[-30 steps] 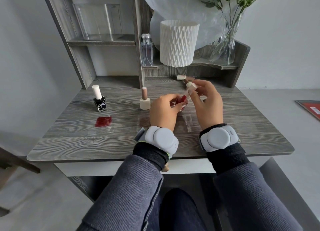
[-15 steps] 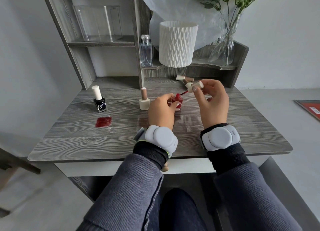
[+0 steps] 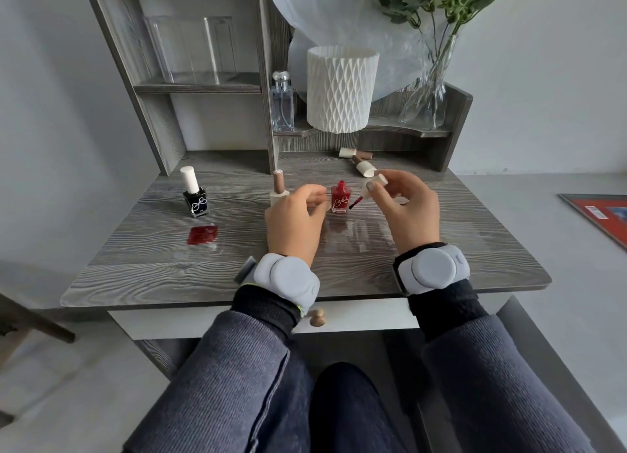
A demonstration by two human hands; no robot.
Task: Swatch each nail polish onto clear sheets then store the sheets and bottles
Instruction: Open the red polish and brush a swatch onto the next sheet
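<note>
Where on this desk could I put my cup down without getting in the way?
Bare: the right end of the desktop, between the right hand and the edge, and the front left strip below the red swatch. Crowded: the middle, with the left hand, open red bottle, clear sheet and beige bottle.

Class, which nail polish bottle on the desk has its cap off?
The red bottle beside the left hand: its neck is bare, and the right hand holds its brush cap. The black bottle is capped.
</note>
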